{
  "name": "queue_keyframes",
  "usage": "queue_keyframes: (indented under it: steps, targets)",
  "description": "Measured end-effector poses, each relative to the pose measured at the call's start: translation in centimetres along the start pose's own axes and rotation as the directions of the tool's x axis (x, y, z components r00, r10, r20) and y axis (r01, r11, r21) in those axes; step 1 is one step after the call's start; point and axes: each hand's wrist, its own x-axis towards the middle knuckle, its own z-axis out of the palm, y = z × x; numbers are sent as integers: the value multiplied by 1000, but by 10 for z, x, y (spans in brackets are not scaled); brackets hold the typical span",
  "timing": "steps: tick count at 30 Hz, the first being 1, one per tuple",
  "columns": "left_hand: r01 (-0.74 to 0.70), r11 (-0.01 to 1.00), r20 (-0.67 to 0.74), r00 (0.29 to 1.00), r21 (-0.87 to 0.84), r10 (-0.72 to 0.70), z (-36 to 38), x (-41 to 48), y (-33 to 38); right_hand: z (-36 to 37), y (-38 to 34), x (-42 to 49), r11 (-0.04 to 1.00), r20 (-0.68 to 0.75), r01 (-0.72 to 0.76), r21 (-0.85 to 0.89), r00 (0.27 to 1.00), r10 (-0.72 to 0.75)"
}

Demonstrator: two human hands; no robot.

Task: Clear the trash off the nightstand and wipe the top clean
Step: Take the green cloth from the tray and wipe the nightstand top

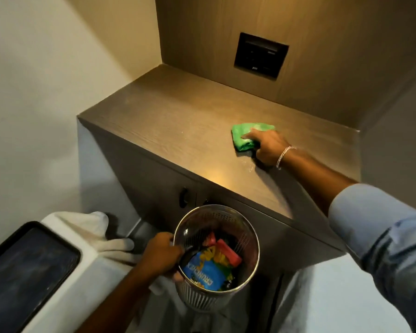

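- The green cloth [250,135] is found bunched on the tabletop [168,121], toward its right half and about midway between the front edge and the back panel [202,32].
- The cloth is pressed flat under the right hand [268,146]; its fingers [251,135] are laid together on top of it, the thumb side being hidden, so a pinch underneath cannot be told.
- The cloth's longer side is seen running roughly from front to back, with most of the fabric lying beyond and to the left of the fingertips.
- The right hand is judged the only one placed for wiping; the left hand [162,254] is kept low, in front of the nightstand.
- To the left of the cloth a wide bare stretch of tabletop is left open as far as the left edge by the wall [34,92]; pale streaks and specks are visible there and near the wrist.
- To the right only a narrow strip is left before the right edge, and behind, the panel with its dark switch plate [261,55] closes off the back.
- No trash is seen on the tabletop; that part is judged done.
- The metal bin [216,255] is held below the front edge, its rim clamped by the left fingers [175,248]; wrappers [207,270] lie inside it.
- A leftward sweep is judged to have the most room.
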Motion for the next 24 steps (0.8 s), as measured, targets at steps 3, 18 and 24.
queue_keyframes:
  steps: [3, 18, 24]
  targets:
    - [1, 1000, 4, 1000, 10, -1, -4, 2, 2, 8, -24, -50, 997, 27, 81, -4, 996, -80]
    - [-43, 997, 55, 997, -61, 46, 21, 2, -26, 151, -113, -277, 989, 182, 104, 103, 976, -122]
    - [-20, 999, 65, 998, -43, 23, 81, 63, -90, 218, -90, -307, 993, 313, 76, 95, 944, -102]
